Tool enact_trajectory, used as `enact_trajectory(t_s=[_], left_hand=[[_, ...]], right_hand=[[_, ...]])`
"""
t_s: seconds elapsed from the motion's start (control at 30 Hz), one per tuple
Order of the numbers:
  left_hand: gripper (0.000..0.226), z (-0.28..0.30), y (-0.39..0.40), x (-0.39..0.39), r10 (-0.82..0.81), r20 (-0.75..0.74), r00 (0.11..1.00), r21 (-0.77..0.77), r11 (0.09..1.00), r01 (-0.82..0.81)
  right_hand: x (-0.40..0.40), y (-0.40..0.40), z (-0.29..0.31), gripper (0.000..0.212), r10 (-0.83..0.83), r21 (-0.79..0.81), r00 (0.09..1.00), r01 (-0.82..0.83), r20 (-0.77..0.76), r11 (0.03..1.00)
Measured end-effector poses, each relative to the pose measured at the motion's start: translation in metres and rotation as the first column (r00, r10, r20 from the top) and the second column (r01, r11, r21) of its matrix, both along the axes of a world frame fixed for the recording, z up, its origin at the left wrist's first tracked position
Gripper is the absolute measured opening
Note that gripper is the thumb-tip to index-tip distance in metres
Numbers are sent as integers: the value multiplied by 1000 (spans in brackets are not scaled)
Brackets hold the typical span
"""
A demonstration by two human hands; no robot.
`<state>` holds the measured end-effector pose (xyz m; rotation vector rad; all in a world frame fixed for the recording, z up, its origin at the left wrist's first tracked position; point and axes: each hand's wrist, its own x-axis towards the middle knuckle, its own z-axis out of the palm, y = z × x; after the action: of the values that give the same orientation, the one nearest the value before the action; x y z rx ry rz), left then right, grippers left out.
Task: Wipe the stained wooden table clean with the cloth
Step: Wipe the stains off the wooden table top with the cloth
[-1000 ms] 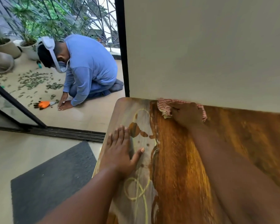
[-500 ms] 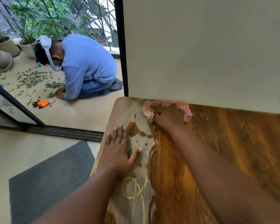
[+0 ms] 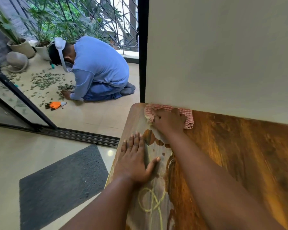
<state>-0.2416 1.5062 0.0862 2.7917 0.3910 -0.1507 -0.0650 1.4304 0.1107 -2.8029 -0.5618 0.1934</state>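
The wooden table (image 3: 231, 155) stands against a pale wall. Its right part shows glossy brown grain, while the left strip is dull grey with yellow looping marks (image 3: 152, 202) and brown patches. My right hand (image 3: 169, 122) presses a red-and-white checked cloth (image 3: 188, 117) flat on the table's far left corner, against the wall. My left hand (image 3: 136, 161) lies flat with fingers spread on the grey stained strip near the left edge, holding nothing.
A dark grey mat (image 3: 61, 185) lies on the floor left of the table. Beyond a sliding door track (image 3: 83, 136), a person in blue (image 3: 98, 70) kneels among scattered leaves (image 3: 47, 80). An orange glove (image 3: 55, 105) and plant pots (image 3: 22, 47) are nearby.
My right hand has slid the cloth leftward along the wall to the table's far left corner. My left hand has stayed flat in place. The kneeling person has shifted.
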Motion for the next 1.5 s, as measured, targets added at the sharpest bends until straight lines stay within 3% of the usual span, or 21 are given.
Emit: enact_trajectory(t_s=[0.13,0.2,0.33,0.5,0.6,0.73,0.87,0.97,1.03,1.17,1.33,1.5], left_hand=[[96,-2,0,-1,-9,15,1000,-17,1000,9],[96,-3,1,0,-13,12,1000,-17,1000,13],[96,-4,1,2,-10,5,1000,-1,1000,10],[98,-6,0,2,-10,-7,1000,-12,1000,9],[98,-7,1,2,-11,-15,1000,-20,1000,11],[98,-7,0,1,-3,-10,1000,-8,1000,3],[97,-7,-1,2,0,-10,1000,6,1000,0],[97,-6,0,1,-2,-13,1000,-3,1000,2],[98,-6,0,0,1,-7,1000,-8,1000,-2],[96,-7,0,2,1,11,1000,-14,1000,-1],[97,-9,1,1,-10,5,1000,-29,1000,10],[97,-11,2,-1,-18,9,1000,-45,999,18]], right_hand=[[2,-41,-3,37,124,90,992,-122,-16,988],[10,-42,-2,37,28,118,999,-30,20,993],[9,15,1,42,-115,-25,993,115,-1,993],[11,1,-1,37,207,112,974,-196,-92,974],[24,-23,6,34,128,163,989,-116,-69,980],[18,18,6,43,-16,1,1000,16,-9,1000],[1,39,-4,40,158,24,987,-158,-28,987],[16,22,-1,36,224,197,972,-206,-73,958],[22,16,-3,33,160,265,986,-142,-45,954],[7,36,-10,35,-54,198,998,45,42,979],[3,-12,-9,30,226,237,974,-213,-32,948],[22,-44,-8,35,-56,67,998,54,21,996]])
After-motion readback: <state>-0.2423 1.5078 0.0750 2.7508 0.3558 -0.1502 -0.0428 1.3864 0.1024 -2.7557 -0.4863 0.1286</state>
